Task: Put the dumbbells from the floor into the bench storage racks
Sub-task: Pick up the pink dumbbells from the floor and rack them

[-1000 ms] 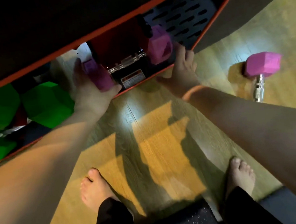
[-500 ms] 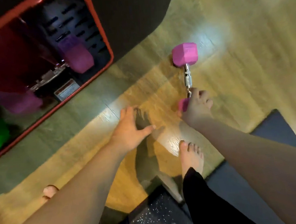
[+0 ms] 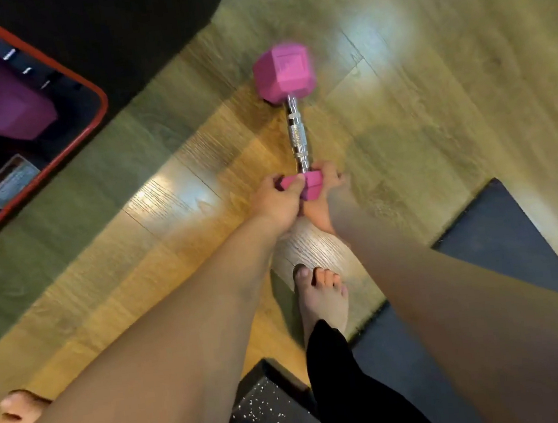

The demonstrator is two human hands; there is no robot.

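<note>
1. Two things eat up most of the view: the wood floor (image 3: 430, 92), with bright glare patches on the planks, and a dark gym mat (image 3: 501, 243) off to the right plus a speckled piece at the bottom.
2. Next biggest is the bench storage rack (image 3: 97, 103) in the top-left corner, black with a red rim. A purple dumbbell (image 3: 0, 96) already sits inside it, right by a small label plate. That whole corner is dim and a bit blurry, so I can't tell much more.
3. Then both bare forearms come up from the bottom of the shot and meet near the middle.
4. A bare foot (image 3: 321, 296) with a black trouser leg stands on the floor just behind the hands, at the edge of the mat. Another foot peeks in at bottom left.
5. The pink dumbbell (image 3: 298, 133) is on the floor, well apart from the rack. Its far hex head is up top, with the chrome knurled handle running down toward the person.
6. Smallest bit: the left hand (image 3: 278, 201) and right hand (image 3: 325, 192) are both curled around the near pink head, one from each side, fingers wrapped over its edges. That head is mostly covered by them.
</note>
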